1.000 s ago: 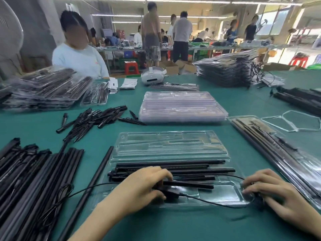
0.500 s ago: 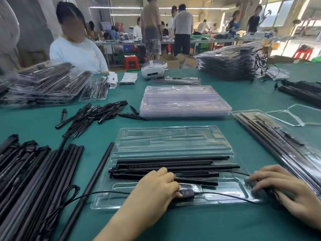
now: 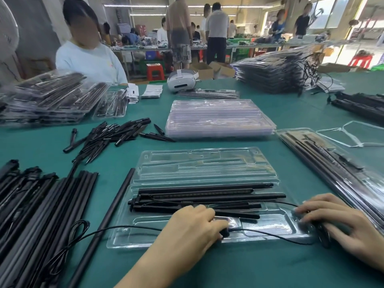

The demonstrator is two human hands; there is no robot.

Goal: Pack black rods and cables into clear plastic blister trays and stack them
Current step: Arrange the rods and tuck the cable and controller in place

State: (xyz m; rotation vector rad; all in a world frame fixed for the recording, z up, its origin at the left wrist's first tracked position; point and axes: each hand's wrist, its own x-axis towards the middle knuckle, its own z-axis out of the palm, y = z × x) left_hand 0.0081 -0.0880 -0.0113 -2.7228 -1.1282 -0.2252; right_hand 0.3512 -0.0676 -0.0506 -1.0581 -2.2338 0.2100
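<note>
Left hand (image 3: 193, 227) pinching the small black inline box (image 3: 224, 233) of the thin black cable (image 3: 270, 235) over the clear plastic blister tray (image 3: 128, 235). Right hand (image 3: 340, 223) curled on the cable's bundled end at the tray's right end, near the table's (image 3: 249, 267) front edge. Black rods (image 3: 207, 196) lying lengthwise in the tray.

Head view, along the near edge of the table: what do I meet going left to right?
Pile of long black rods → single black rod → open blister tray → left hand pinching the cable's black block → right hand at the tray's right end.
</note>
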